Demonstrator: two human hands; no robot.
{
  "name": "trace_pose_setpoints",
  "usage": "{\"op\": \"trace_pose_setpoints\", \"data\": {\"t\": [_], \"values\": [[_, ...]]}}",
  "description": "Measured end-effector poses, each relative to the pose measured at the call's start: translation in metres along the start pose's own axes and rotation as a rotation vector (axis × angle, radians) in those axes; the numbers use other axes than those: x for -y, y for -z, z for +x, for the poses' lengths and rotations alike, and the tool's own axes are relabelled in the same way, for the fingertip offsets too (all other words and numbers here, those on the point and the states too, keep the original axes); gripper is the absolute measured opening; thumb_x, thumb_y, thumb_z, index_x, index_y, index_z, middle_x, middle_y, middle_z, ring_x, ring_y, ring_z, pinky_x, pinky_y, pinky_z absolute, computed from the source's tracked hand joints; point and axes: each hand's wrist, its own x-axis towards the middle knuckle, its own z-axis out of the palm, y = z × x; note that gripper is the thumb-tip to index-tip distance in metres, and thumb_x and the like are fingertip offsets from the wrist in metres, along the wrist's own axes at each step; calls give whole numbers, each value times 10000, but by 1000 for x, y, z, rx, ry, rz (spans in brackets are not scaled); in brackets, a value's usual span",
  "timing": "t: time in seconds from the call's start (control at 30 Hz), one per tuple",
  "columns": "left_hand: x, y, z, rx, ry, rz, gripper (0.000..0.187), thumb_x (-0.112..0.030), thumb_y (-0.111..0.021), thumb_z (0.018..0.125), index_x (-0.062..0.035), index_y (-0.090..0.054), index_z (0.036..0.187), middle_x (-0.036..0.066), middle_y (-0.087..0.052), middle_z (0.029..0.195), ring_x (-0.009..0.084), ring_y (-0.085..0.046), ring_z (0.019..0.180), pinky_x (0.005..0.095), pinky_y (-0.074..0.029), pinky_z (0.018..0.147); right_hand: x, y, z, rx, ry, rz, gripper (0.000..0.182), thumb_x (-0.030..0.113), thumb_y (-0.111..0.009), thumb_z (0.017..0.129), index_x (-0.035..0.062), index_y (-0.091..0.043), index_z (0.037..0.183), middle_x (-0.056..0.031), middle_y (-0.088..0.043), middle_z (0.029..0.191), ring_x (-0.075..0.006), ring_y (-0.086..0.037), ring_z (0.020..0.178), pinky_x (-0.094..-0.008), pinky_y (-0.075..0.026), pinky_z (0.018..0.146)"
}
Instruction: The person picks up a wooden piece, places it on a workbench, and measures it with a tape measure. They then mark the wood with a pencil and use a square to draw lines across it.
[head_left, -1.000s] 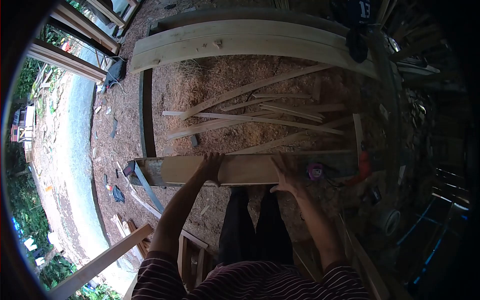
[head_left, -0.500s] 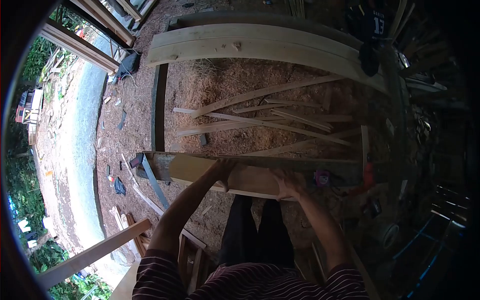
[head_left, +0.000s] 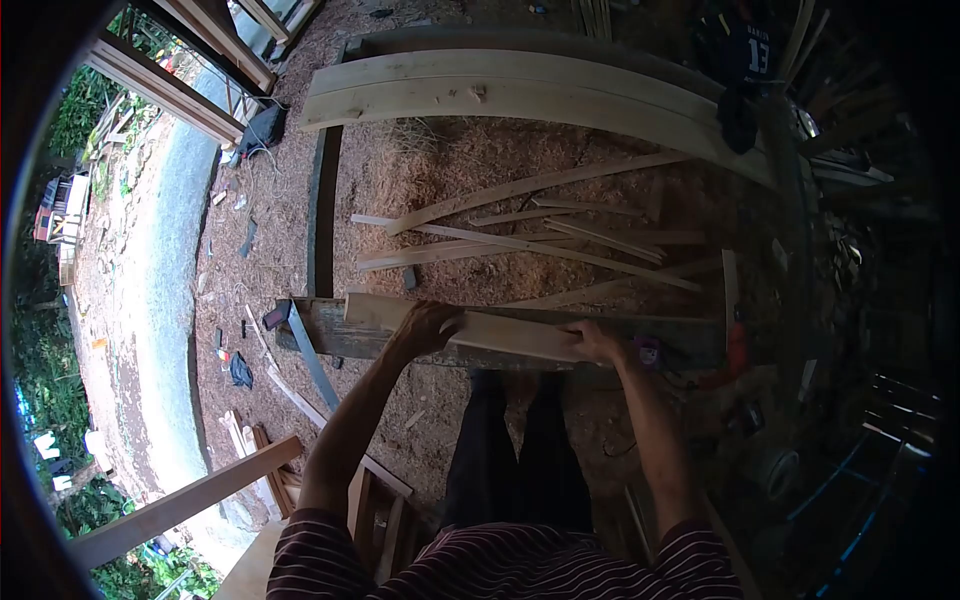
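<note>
Over the weathered plank (head_left: pixel 322 325): handling the wooden board (head_left: pixel 510 335)

The board lies lengthwise above the plank; full contact between the two cannot be confirmed. It is likely stiff, moderately heavy and not fragile; smooth faces may slip. Grip the long edges, hands well apart. The left hand (head_left: pixel 430 328) has its fingers curled over the far edge, left of mid-length; the right hand (head_left: pixel 597 345) closes around the right end, thumb position unclear. The visible face is pale, narrow and plain, with straight edges
</note>
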Motion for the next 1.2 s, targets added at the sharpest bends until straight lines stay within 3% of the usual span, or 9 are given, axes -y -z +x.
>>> {"op": "trace_pose_setpoints", "data": {"t": [0.1, 0.27, 0.4, 0.47, 0.6, 0.67, 0.77, 0.87, 1.2], "values": [[-14, 4, 6, -425, -145, 304, 647, -338, -820, 584, -110, -567, 1135, 105, -577, 1094, 294, -520, 1089, 434, -422, 929, 21, 6, -13, -206, -57, 6, 842, 458, -784, 649, 43, -469, 1309, -172, -537, 1266, -337, -510, 1167, -427, -434, 961], [1, -10, 18, -181, -40, 433, 662, -243, -819, 499, -109, -570, 1097, 91, -584, 1039, 288, -543, 1013, 424, -445, 903, 49, -25, -28, -488, -19, -653, 816, 415, -763, 666, 35, -428, 1305, -209, -536, 1236, -357, -517, 1145, -452, -442, 946], [-7, 8, 29, -23, -19, 410, 667, -194, -787, 519, -109, -559, 1141, 122, -581, 1082, 318, -543, 1036, 420, -460, 888, 41, -19, -20, -422, -40, -564, 827, 375, -764, 638, 48, -415, 1313, -224, -531, 1228, -367, -519, 1137, -455, -442, 944], [-25, 23, 26, 282, 181, 282, 682, -203, -779, 529, -91, -563, 1166, 138, -585, 1145, 312, -534, 1099, 420, -447, 920, 40, -13, -22, -136, -145, -341, 805, 329, -755, 631, 62, -415, 1310, -229, -532, 1220, -372, -521, 1134, -457, -441, 939], [-4, 6, 18, 222, 106, 212, 714, -233, -796, 535, -68, -561, 1188, 156, -569, 1199, 316, -505, 1159, 420, -415, 964, 31, -28, -22, -183, -101, -454, 829, 342, -770, 618, 57, -416, 1312, -232, -532, 1218, -365, -520, 1140, -457, -436, 943], [16, -6, 20, -69, -24, 152, 696, -243, -820, 473, -102, -591, 1115, 120, -626, 1034, 307, -576, 1029, 419, -436, 917, 28, -26, -26, -291, -33, -345, 852, 356, -768, 625, 38, -396, 1322, -251, -543, 1183, -391, -525, 1120, -459, -429, 944], [24, -11, 25, -276, -71, 125, 805, -286, -847, 441, -85, -552, 1163, 122, -586, 1087, 313, -529, 1085, 439, -379, 972, 13, -13, -12, -327, 72, -229, 928, 402, -797, 610, 31, -362, 1341, -252, -514, 1217, -402, -499, 1145, -454, -411, 974], [12, -15, 19, -275, -71, 457, 947, -342, -864, 417, -57, -484, 1236, 115, -516, 1175, 308, -456, 1154, 456, -322, 1015, 25, -23, -7, -483, -3, -603, 1007, 452, -825, 576, 31, -340, 1353, -235, -449, 1296, -387, -453, 1197, -453, -388, 1003], [18, -15, 27, -193, 37, 531, 1088, -438, -865, 449, -61, -367, 1340, 136, -418, 1318, 317, -360, 1269, 503, -274, 1057, 38, -26, -4, -343, -119, -774, 1167, 607, -797, 507, 38, -282, 1385, -186, -400, 1353, -341, -412, 1246, -456, -391, 999]]}}
